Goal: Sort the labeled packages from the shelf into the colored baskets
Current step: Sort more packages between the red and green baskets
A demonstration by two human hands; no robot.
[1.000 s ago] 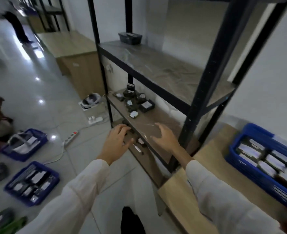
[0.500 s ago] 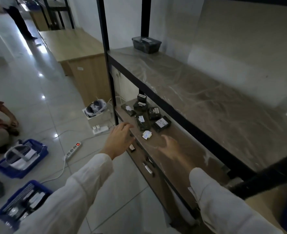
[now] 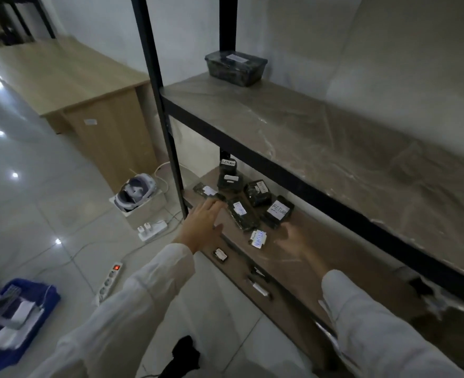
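Just beyond both hands, on the lower shelf (image 3: 334,241) of a black metal rack, lies a cluster of black wrapped packages (image 3: 256,192) with white labels. The left hand (image 3: 202,225) reaches forward with fingers straight and spread, holding nothing. Its fingertips are at the near end of a flat package (image 3: 207,191), and whether they touch it cannot be told. The right hand (image 3: 293,240), dim and blurred, hovers palm down over the lower shelf with fingers loosely open, also holding nothing. Between the hands lie a long package (image 3: 240,217) and a small package (image 3: 258,238) with blue writing on its label. Just ahead of the right hand is a package labelled RETURN (image 3: 278,211). Above the hands, the upper shelf (image 3: 307,137) carries a dark lidded container (image 3: 235,68). Left of the left hand, on the tiled floor (image 3: 48,214), are a headset (image 3: 136,190) resting on a box and a power strip (image 3: 109,279). Near the left sleeve sits a blue basket (image 3: 45,301) holding packages.
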